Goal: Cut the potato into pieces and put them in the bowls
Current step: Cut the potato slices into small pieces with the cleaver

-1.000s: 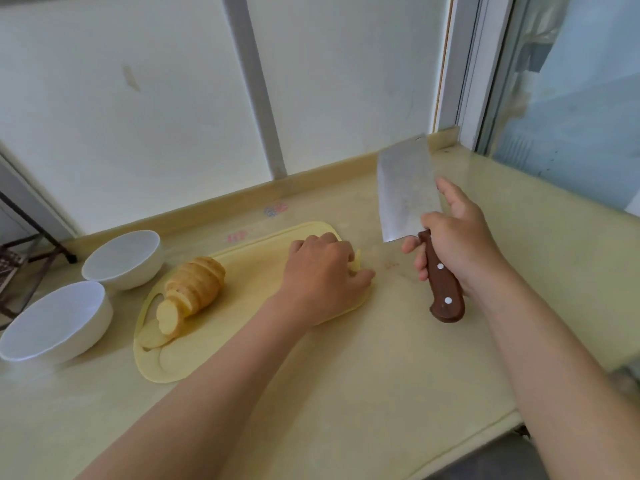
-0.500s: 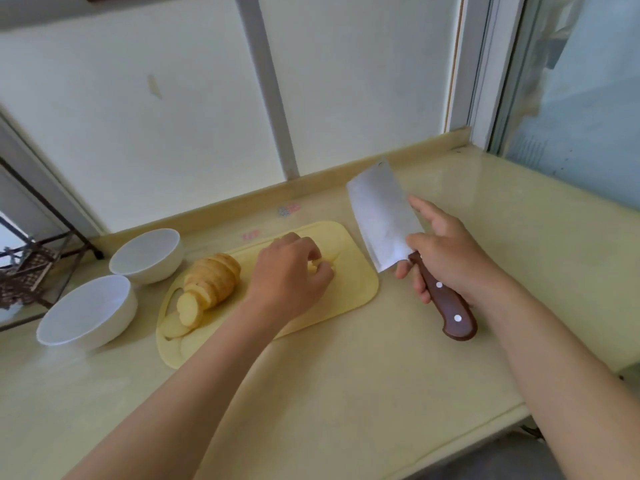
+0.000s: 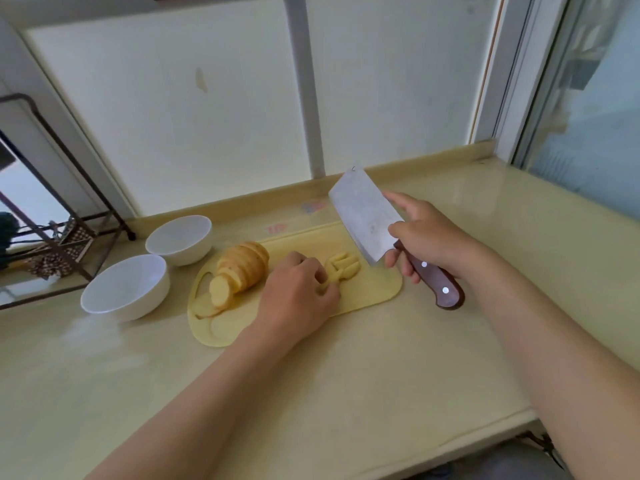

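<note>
Gripping the brown handle of a cleaver [image 3: 369, 220], the right hand [image 3: 429, 237] has its fingers wrapped round it, with one finger stretched out behind the blade's far face. The blade is raised and tilted, with its lower corner just above the right part of the yellow cutting board [image 3: 381, 289] and close to the potato strips [image 3: 344, 266] without touching them. The left hand [image 3: 298, 296] sits knuckles up on the board, fingers curled, fingertips pinching the near end of those strips, a small stack of pale sticks. The sliced potato [image 3: 244, 268] lies on the board's left part, slices leaning together, with a few flat ones at the left end. Two white bowls stand on the counter [image 3: 346, 393] left of the board: the near bowl [image 3: 126, 287] and the far bowl [image 3: 178, 237], just beside each other. A metal rack [image 3: 62, 244] is at the far left.
</note>
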`<state>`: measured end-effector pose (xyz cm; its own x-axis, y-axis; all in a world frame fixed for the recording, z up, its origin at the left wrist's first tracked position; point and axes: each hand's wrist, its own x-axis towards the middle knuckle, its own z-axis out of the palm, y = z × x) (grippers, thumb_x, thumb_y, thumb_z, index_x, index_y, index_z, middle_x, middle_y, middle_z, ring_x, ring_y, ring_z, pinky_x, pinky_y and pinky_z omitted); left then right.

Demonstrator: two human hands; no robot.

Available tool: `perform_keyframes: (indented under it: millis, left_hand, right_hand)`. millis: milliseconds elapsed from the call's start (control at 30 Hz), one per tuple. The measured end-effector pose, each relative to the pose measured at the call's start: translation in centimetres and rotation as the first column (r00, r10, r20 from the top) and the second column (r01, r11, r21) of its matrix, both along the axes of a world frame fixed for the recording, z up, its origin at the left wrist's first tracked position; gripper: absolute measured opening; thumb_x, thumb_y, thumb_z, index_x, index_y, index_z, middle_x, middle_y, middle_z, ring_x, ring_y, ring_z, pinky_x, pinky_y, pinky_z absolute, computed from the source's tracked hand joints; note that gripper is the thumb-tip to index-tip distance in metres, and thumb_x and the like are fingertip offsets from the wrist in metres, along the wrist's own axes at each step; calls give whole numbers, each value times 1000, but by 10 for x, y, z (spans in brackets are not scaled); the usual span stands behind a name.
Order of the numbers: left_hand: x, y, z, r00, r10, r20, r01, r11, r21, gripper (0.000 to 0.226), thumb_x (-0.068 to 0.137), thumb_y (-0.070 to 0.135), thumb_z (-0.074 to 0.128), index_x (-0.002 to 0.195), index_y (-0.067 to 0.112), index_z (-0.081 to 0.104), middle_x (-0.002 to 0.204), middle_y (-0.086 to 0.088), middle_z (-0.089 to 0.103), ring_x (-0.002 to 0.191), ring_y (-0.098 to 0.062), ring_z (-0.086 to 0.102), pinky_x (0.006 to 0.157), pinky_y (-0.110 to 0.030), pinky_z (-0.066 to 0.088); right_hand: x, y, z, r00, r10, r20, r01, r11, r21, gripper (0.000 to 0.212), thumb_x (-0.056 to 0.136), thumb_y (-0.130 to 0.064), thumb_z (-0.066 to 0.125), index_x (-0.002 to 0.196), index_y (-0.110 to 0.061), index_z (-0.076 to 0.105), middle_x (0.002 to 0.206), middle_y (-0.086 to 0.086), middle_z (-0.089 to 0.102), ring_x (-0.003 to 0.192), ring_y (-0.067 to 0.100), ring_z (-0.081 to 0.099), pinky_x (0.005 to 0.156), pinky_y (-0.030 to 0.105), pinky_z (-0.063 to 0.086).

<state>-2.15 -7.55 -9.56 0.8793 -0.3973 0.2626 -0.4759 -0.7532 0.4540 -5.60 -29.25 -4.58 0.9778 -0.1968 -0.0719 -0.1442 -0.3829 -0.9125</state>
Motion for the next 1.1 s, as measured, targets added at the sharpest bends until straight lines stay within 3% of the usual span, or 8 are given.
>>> perform_keyframes:
  millis: [167, 333, 467, 633, 733, 900, 1100]
  left_hand:
    - [-2, -2, 1, 994, -111, 0, 110, 989, -95, 14, 84, 33, 68, 89, 21, 65, 101, 6, 52, 89, -14, 52, 75, -28, 45]
    - [0, -22, -1, 990, -132, 59, 132, 991, 7, 17, 83, 35, 67, 89, 19, 66, 102, 5, 49, 96, -19, 48, 82, -32, 45]
    - [11, -26, 0, 996, -89, 14, 88, 995, 41, 17, 81, 37, 67, 87, 20, 63, 103, 6, 47, 100, -19, 47, 85, -30, 44]
    - [14, -21, 6, 999, -11, -51, 15, 998, 65, 41, 78, 49, 66, 110, 29, 51, 110, 7, 40, 105, -15, 40, 86, -25, 35]
    - [17, -10, 8, 991, -17, -131, 18, 1000, 12, 44, 81, 52, 62, 120, 33, 53, 113, 7, 45, 105, -16, 47, 92, -32, 43]
    - [23, -1, 6, 992, -41, -119, 40, 999, -6, 24, 88, 41, 58, 107, 31, 67, 101, 8, 54, 97, -17, 54, 86, -32, 47]
    - [23, -3, 7, 997, -43, -71, 44, 999, 7, 17, 86, 45, 65, 88, 28, 64, 90, 10, 57, 84, -10, 54, 74, -28, 48]
  right_hand:
    - [20, -9, -3, 999, -20, 32, 16, 995, 100, 75, 97, -1, 37, 157, -46, 35, 71, 22, 71, 45, 26, 53, 45, 33, 48]
    - [21, -10, -13, 1000, 0, 29, -3, 996, 88, 75, 96, 1, 35, 155, -46, 38, 71, 22, 69, 43, 26, 53, 45, 34, 48]
    - [19, -13, -16, 1000, 12, 24, -13, 997, 76, 76, 96, 1, 35, 157, -44, 36, 70, 21, 69, 48, 29, 56, 44, 35, 49]
    - [18, -14, -18, 999, 29, 33, -31, 996, 85, 76, 96, 1, 34, 157, -45, 35, 64, 17, 68, 48, 29, 56, 44, 35, 48]
    - [16, -14, -17, 999, 33, 38, -37, 995, 92, 75, 97, 0, 35, 158, -44, 35, 68, 20, 68, 44, 26, 54, 44, 34, 47]
    - [14, -14, -15, 998, 31, 52, -35, 995, 89, 75, 97, 1, 35, 154, -46, 40, 67, 18, 68, 43, 26, 53, 42, 33, 46]
    - [14, -15, -15, 998, 14, 53, -19, 995, 96, 76, 97, 2, 35, 155, -47, 38, 67, 19, 68, 43, 26, 53, 41, 33, 46]
